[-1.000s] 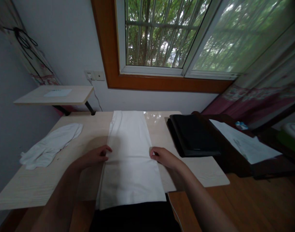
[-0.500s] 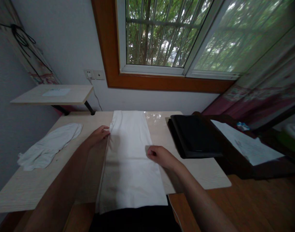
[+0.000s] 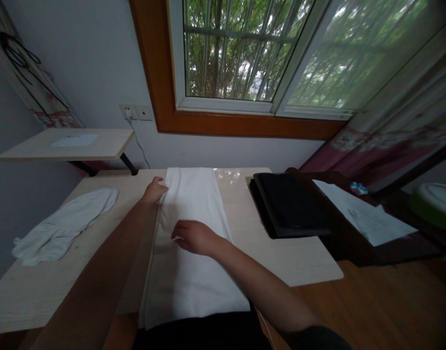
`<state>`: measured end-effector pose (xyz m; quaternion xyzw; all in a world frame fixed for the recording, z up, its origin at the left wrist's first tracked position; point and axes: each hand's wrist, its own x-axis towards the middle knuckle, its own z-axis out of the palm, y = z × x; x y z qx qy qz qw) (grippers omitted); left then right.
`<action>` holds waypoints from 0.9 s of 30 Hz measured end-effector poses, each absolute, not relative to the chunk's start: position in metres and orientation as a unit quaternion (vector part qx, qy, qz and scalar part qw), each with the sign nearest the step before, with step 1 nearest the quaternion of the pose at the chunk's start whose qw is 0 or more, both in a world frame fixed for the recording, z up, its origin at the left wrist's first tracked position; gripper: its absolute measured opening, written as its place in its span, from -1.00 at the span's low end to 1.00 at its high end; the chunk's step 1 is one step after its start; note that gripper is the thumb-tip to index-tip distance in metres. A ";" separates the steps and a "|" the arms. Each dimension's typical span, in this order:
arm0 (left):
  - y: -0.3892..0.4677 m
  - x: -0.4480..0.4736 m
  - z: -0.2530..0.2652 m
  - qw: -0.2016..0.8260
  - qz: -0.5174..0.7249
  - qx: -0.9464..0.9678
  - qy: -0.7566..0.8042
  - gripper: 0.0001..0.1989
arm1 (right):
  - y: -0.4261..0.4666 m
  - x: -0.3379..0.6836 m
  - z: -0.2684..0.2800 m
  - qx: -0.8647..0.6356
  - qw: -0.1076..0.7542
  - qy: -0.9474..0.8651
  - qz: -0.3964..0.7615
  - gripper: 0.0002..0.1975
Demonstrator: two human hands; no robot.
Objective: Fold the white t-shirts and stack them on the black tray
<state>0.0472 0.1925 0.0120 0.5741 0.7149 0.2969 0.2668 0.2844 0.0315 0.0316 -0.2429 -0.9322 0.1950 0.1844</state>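
Note:
A long white folded cloth (image 3: pixel 199 282) lies lengthwise on the table, its near end hanging over the front edge beside dark clothing. My left hand (image 3: pixel 155 189) is at the far part of the cloth's left edge, with thumb and fingers closed on the fabric there. My right hand (image 3: pixel 195 237) is over the middle of the cloth, fingers loosely curled and a gap between thumb and fingertips. Nothing shows in it, and I cannot tell whether it touches the fabric. Some creases run along the cloth's left side.
Another crumpled white cloth (image 3: pixel 64 226) lies on the left of the pale table (image 3: pixel 281 262). A small raised shelf (image 3: pixel 109 138) stands at the back left. To the right are a black folder-like stack (image 3: pixel 292 204) and a paper sheet (image 3: pixel 361 214) on dark furniture.
My right hand has moved left from the cloth's right edge to over its middle. My left hand has slid farther up the left edge. The view has shifted slightly.

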 end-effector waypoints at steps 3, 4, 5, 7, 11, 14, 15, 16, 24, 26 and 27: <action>0.195 0.044 0.007 0.270 0.304 0.569 0.715 -0.43 | 0.032 0.260 0.029 -0.216 0.158 -0.947 0.178 -0.66; 0.195 0.043 0.007 0.268 0.308 0.568 0.715 -0.44 | 0.031 0.253 0.027 -0.205 0.147 -0.952 0.172 -0.63; 0.194 0.042 0.007 0.263 0.313 0.567 0.715 -0.46 | 0.030 0.247 0.025 -0.190 0.135 -0.958 0.166 -0.61; 0.192 0.039 0.007 0.252 0.321 0.567 0.716 -0.50 | 0.028 0.237 0.021 -0.162 0.108 -0.969 0.155 -0.60; 0.189 0.039 0.009 0.235 0.338 0.571 0.710 -0.55 | 0.020 0.226 0.018 -0.142 0.068 -0.978 0.136 -0.63; 0.189 0.041 0.008 0.238 0.354 0.572 0.701 -0.53 | 0.014 0.222 0.021 -0.144 0.039 -0.982 0.118 -0.70; 0.189 0.041 0.008 0.242 0.357 0.572 0.698 -0.51 | 0.012 0.222 0.024 -0.142 0.029 -0.983 0.112 -0.73; 0.190 0.041 0.007 0.248 0.358 0.571 0.696 -0.49 | 0.010 0.221 0.026 -0.139 0.019 -0.984 0.107 -0.76; 0.188 0.032 0.008 0.231 0.324 0.599 0.695 -0.36 | 0.001 0.212 0.040 -0.112 0.009 -0.985 0.128 -0.78; 0.187 0.031 0.006 0.191 0.315 0.619 0.694 -0.38 | 0.001 0.210 0.035 -0.097 0.029 -0.984 0.148 -0.80; 0.186 0.031 0.004 0.169 0.308 0.632 0.691 -0.40 | 0.001 0.209 0.032 -0.090 0.039 -0.982 0.162 -0.80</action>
